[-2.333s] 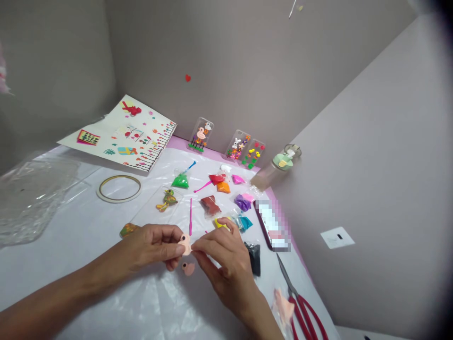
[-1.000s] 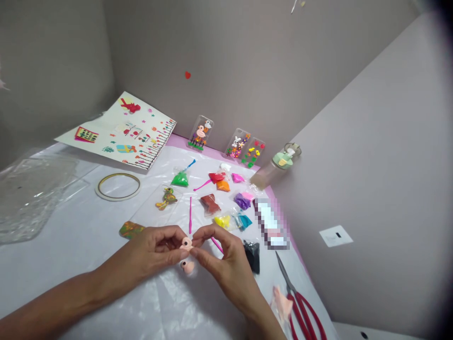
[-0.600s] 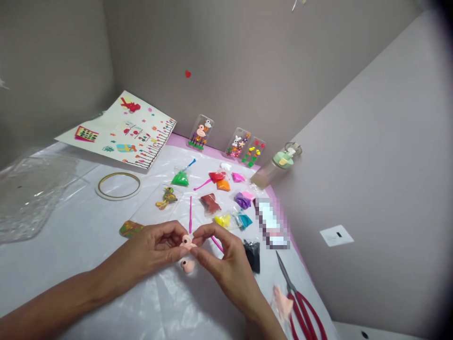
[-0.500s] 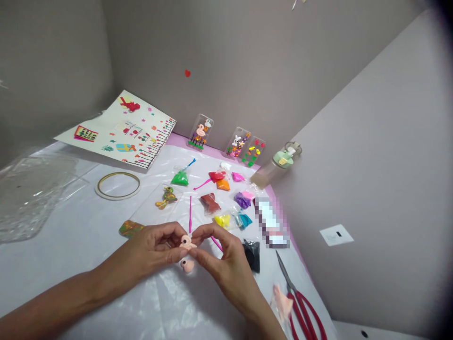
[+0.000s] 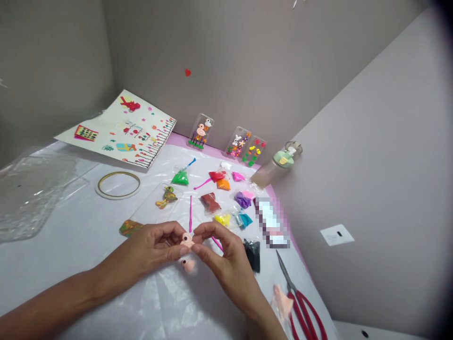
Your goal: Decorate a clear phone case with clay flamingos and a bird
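Observation:
Between the fingertips of both hands is a small peach clay figure (image 5: pixel 186 240) with one dark eye. My left hand (image 5: pixel 164 243) pinches it from the left, thumb in front. From the other side, the thumb and fingers of my right hand (image 5: pixel 219 248) close on its right edge. Just below lies a second peach clay piece (image 5: pixel 188 265), also with a dark eye, on the white sheet (image 5: pixel 155 302). Close beyond the fingers is a magenta modelling tool (image 5: pixel 190 215). Another pink tool (image 5: pixel 217 243) is partly covered by my right hand.
Clay packets surround the brown one (image 5: pixel 210 203). Red-handled scissors (image 5: pixel 299 297) and a peach clay packet (image 5: pixel 282 302) lie right, near a black packet (image 5: pixel 252 255). A tape roll (image 5: pixel 118 185), a clear case with a clay bird (image 5: pixel 166 197) and a bottle (image 5: pixel 276 165) stand farther back.
The peach figure has turned slightly and sits a little higher in my fingers. My right fingertips have shifted a little on its edge; the rest looks unchanged.

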The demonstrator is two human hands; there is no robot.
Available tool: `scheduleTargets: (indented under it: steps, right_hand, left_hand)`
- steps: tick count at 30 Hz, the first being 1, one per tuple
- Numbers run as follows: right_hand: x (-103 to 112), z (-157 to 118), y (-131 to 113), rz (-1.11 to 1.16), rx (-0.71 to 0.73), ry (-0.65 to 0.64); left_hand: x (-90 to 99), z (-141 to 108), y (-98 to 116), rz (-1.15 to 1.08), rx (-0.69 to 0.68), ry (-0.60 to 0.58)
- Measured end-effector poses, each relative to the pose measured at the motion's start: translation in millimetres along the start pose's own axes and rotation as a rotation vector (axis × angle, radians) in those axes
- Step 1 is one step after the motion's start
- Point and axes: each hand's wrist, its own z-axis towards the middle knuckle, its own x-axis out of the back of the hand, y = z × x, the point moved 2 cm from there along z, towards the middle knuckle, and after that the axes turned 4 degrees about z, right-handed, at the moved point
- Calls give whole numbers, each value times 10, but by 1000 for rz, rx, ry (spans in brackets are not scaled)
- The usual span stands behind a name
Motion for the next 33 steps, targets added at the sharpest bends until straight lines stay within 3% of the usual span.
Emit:
scheduleTargets:
  steps: [7, 16, 22, 33]
  right_hand:
    - [32, -1, 3, -35, 18, 27]
    - [89, -32, -10, -284, 364, 69]
    - [59, -44, 37, -429, 491, 43]
    - [56, -52, -13, -551, 565, 15]
  left_hand:
    - [28, -10, 33, 18, 43, 35]
    - [87, -49, 88, -48, 115, 70]
    - [78, -24, 83, -61, 101, 45]
    - [96, -25, 88, -23, 86, 1]
